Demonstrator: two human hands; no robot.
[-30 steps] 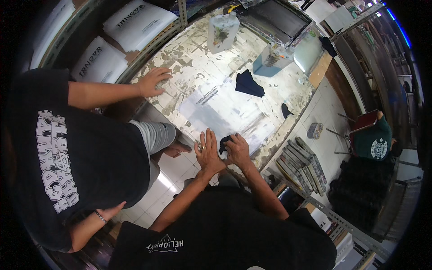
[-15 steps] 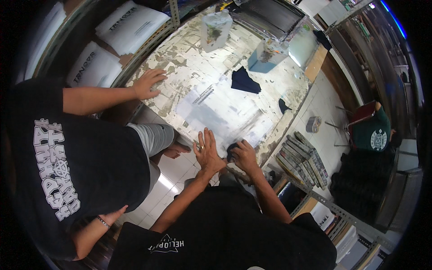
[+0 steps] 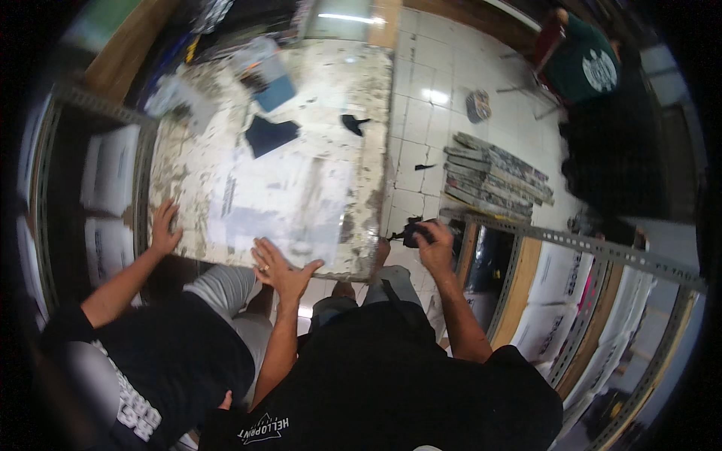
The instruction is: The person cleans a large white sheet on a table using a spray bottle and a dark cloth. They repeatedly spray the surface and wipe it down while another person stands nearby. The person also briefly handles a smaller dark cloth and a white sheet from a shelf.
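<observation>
My left hand (image 3: 283, 272) lies with fingers stretched at the near edge of a worn, paint-chipped table (image 3: 365, 161), on the lower edge of a pale sheet (image 3: 259, 199). A grey smear runs along the right part of the sheet. Off the table's right side, my right hand (image 3: 436, 246) is closed round a crumpled black cloth (image 3: 411, 232), held over the tiled floor. Its fingertips are partly hidden by the cloth. A dark cloth piece (image 3: 271, 136) and a smaller black scrap (image 3: 353, 124) lie farther back on the table.
At the table's back stand a clear container (image 3: 184, 105) and one with blue liquid (image 3: 274, 92). A co-worker's hand (image 3: 165, 229) rests on the left table edge. Metal shelving (image 3: 571, 239) stands right, near stacked boards (image 3: 489, 173). A person in green (image 3: 583, 60) is farther off.
My right hand has left the sheet and moved right past the table edge with the black cloth. My left hand stays near the sheet's lower edge. The view has turned right.
</observation>
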